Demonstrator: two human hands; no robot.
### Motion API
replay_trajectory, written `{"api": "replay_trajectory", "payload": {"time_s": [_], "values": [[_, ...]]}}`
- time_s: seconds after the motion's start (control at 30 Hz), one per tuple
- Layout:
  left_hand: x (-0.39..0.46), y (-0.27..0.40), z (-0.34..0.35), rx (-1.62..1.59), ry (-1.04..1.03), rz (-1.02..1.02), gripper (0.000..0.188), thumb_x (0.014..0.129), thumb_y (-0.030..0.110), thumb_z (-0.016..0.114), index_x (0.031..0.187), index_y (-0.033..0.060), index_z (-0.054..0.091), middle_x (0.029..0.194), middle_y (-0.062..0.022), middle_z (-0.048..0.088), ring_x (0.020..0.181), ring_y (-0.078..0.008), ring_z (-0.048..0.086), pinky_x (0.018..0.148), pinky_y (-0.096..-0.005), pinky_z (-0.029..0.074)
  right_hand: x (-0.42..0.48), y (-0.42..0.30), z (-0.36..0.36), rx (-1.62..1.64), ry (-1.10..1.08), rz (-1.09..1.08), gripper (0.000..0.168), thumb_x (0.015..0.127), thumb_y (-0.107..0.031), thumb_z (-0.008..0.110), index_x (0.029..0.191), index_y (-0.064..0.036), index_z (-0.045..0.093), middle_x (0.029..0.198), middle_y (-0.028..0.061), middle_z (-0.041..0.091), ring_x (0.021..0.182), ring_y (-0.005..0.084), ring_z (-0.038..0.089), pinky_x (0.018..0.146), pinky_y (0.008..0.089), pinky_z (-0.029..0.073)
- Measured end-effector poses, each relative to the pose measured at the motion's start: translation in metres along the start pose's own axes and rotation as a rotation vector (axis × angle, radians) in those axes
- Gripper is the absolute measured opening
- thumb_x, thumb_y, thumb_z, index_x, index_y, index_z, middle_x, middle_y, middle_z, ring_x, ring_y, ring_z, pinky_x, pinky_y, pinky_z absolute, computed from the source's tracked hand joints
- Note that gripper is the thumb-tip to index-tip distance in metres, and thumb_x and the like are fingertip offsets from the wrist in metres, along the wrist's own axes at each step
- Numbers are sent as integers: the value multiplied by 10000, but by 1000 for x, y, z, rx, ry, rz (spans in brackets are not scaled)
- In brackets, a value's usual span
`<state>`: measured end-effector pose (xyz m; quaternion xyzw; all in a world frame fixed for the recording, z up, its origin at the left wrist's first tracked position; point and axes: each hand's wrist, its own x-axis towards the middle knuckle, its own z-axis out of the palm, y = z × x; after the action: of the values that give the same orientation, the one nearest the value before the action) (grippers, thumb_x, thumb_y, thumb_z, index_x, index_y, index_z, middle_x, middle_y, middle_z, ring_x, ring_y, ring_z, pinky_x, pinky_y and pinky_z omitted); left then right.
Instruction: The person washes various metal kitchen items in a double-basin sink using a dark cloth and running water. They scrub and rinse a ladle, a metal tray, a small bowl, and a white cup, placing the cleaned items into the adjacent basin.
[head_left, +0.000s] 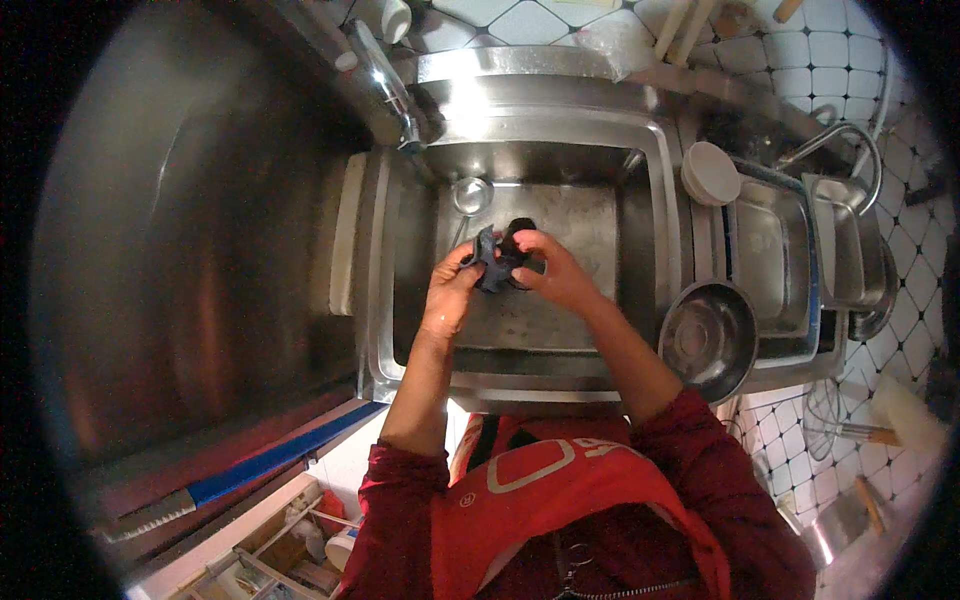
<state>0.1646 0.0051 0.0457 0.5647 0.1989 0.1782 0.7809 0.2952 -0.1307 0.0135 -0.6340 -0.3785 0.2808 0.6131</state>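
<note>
Over the stainless steel sink basin (555, 319), my left hand (450, 292) pinches a bluish-grey cloth (491, 266) between thumb and fingers. Facing it, my right hand (559, 274) curls its thumb and fingers around a small dark object (521, 226). That object touches the cloth, and its exact kind is hard to make out. Behind my left hand a metal ladle (472, 196) lies on the basin floor, its round bowl toward the back wall and its handle partly hidden by my fingers.
A faucet (390, 90) reaches over the basin's back left corner. On the right stand white bowls (711, 174), a round metal bowl (709, 341) and rectangular steel pans (772, 255). A high metal panel (225, 247) borders the left side. Whisks (825, 420) hang at far right.
</note>
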Motion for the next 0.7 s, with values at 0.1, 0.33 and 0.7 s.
{"api": "replay_trajectory", "payload": {"time_s": [0.1,0.33,0.7], "values": [[1,14,13,402,31,225,310,778,-42,526,1074,30,584,1161,-69,547,1091,-208,473,931,-297,365,5,-26,14,70,-5,27,296,778,-116,633,1033,-32,507,956,70,556,875,174,546,804,304,446],[-15,58,26,988,0,389,384,726,-68,578,1087,63,585,1065,-123,571,1053,-275,498,899,-338,393,15,-56,8,253,-123,218,134,845,-102,565,956,-34,534,808,-11,536,769,69,494,671,223,421],[-16,87,29,483,-119,270,143,806,146,631,851,23,573,825,-37,573,815,-129,521,730,-275,419,20,-169,-30,-48,-131,2,114,871,-153,484,934,-97,561,767,-78,481,659,7,402,516,167,314]]}}
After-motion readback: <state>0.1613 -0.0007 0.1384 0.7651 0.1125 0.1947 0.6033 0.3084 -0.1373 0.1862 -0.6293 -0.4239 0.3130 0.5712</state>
